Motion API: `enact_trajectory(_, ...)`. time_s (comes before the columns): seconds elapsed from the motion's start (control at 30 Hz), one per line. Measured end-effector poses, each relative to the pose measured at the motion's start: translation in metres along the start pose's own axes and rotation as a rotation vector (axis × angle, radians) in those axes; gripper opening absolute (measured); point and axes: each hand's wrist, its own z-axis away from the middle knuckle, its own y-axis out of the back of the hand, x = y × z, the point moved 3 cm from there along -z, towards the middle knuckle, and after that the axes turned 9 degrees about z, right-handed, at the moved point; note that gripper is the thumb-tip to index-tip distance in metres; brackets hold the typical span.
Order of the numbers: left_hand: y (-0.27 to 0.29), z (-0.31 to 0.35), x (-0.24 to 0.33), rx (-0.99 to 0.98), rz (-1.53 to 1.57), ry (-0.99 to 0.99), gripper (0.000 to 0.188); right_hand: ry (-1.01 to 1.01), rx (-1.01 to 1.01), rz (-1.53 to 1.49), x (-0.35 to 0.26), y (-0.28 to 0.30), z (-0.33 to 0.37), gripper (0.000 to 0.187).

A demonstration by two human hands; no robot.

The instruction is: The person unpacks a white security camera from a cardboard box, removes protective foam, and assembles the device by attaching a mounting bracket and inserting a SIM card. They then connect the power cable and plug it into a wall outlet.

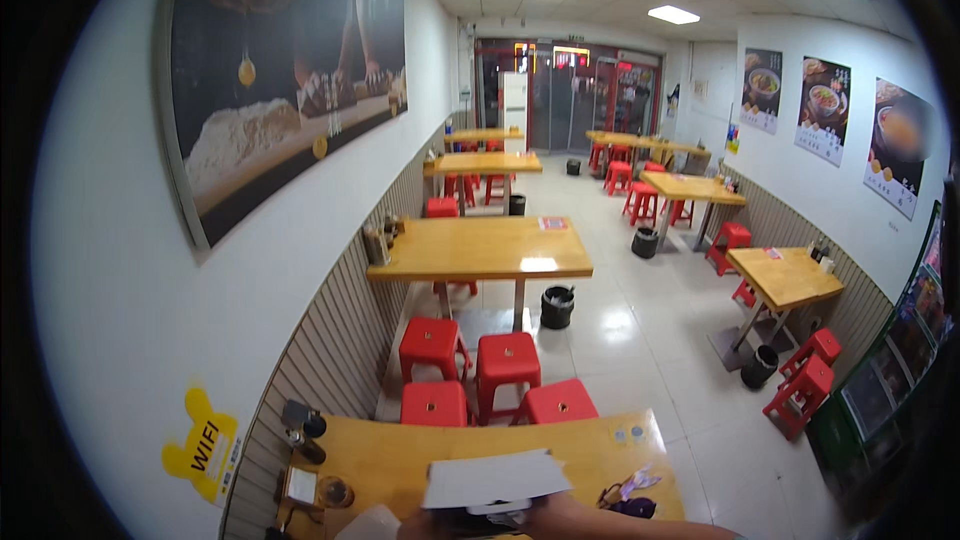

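At the near edge of the wooden table (380, 437) is a white box (495, 478), its pale flap raised toward the far side and its inside dark. My left hand (411, 524) is at the box's left side and my right hand (563, 516) at its right, both closed about it; most of the fingers are hidden. A whitish, partly see-through thing (371, 524), perhaps a plastic bag, lies beside my left hand. To the right of the box are a dark purple object (636, 508) and a crumpled shiny wrapper (640, 482).
Condiment jars (310, 448), a round brown jar (335, 492) and a white-topped holder (301, 486) stand by the left wall. Red stools (508, 360) crowd the table's far side. Beyond are another table (480, 245), a black bin (557, 307) and a drinks fridge (890, 380) at right.
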Motion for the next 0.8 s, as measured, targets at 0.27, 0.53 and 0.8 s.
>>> enact_trajectory(0.27,0.058,-0.098,-0.061,-0.235,-0.783,0.095,0.037,-0.7,0.093,-1.425,0.004,0.114,0.12,0.039)
enact_trajectory(0.53,0.07,-0.104,-0.051,-0.068,-0.856,0.431,0.061,-1.041,0.256,-1.812,0.009,0.051,0.204,0.033)
enact_trajectory(0.8,-0.174,0.064,0.156,-0.297,0.304,0.123,0.022,-0.831,0.349,-1.885,0.0,0.029,0.19,0.036)
